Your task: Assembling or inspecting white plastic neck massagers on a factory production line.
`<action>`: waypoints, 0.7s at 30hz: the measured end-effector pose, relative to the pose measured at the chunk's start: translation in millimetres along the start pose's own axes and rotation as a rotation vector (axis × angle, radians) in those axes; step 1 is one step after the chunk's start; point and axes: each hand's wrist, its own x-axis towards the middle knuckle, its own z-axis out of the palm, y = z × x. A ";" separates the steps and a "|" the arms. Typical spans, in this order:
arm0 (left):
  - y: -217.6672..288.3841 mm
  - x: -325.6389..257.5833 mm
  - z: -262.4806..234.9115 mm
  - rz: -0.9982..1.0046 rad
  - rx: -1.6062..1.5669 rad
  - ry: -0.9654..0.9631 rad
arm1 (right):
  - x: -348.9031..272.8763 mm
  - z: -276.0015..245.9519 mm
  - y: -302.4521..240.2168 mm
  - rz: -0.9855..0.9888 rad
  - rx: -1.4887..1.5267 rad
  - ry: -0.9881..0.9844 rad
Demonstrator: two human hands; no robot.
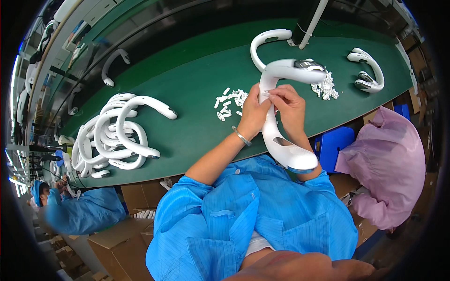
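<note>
A green worktable (187,86) stretches across the room, a pale post (313,23) standing at its far side. Off the table's left end is a co-worker in blue (86,213); off its right end, another in a pink smock (386,164) bends down.

Below the table's near edge, on the left, sit brown cardboard boxes (115,250); some white pieces (144,214) show at one opening. A blue bin (341,138) is under the right edge, contents hidden.

A heap of white curved bands (101,136) lies on the table's left part. The held neckband (271,129) is above the table's near edge, white and C-shaped, with a glossy grey inset and speckled surface at its nearer end; the farther end is blurred. The left hand (253,112) is closed around its middle. The right hand (291,110) has thumb and fingers together against it; whether they pinch anything, I cannot tell. Small white parts (226,105) lie scattered mid-table.
</note>
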 end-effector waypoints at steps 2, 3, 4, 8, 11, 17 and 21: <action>-1.4 -2.8 -1.5 0.097 -0.008 -0.043 | -0.2 -1.2 -4.0 -0.004 -0.022 -0.021; -1.4 -3.6 -2.2 0.098 -0.011 -0.041 | -0.1 -2.7 -5.1 -0.007 -0.043 -0.040; -1.0 -4.5 -3.4 0.114 -0.002 -0.059 | 0.3 -5.3 -4.9 -0.007 -0.044 -0.042; 4.2 -10.3 -5.5 0.158 0.107 -0.098 | -4.5 -11.5 -8.5 -0.010 -0.029 -0.125; 5.8 -12.4 -5.5 0.296 0.235 -0.117 | -8.9 -11.0 -10.9 -0.014 -0.204 -0.045; 13.6 -17.7 -4.5 0.365 0.261 -0.103 | -10.9 -42.4 21.6 0.056 -0.006 -0.130; 14.2 -18.2 -3.4 0.330 0.253 -0.146 | -5.9 -56.1 31.6 -0.138 -0.456 -0.125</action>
